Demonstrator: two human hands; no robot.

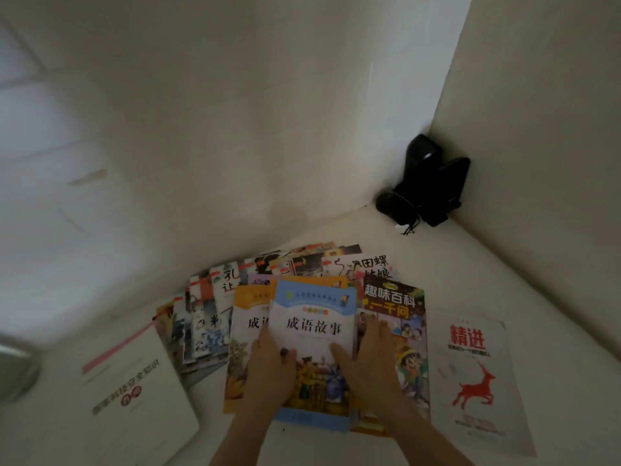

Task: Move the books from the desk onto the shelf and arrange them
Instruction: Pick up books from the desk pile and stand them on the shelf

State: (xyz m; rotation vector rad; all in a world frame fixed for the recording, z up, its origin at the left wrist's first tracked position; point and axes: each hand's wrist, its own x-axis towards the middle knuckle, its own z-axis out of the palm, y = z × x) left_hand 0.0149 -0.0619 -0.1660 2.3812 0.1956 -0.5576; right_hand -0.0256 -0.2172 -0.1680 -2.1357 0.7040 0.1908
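A blue-covered book [314,317] lies on top of a pile in the middle of the white desk [504,280]. My left hand [270,368] grips its left edge, thumb on the cover. My right hand [366,358] grips its right edge, thumb on the cover. An orange-covered book [245,331] sits under it to the left, a dark comic-style book [403,317] to the right. Several thin picture books [215,297] are fanned out behind. A white book with a red deer [477,381] lies at the right, a white book with a pink stripe [134,391] at the left.
Black devices with a cable [426,186] stand in the back right corner where two white walls meet. A grey round object [15,371] shows at the left edge. The shelf is not in view.
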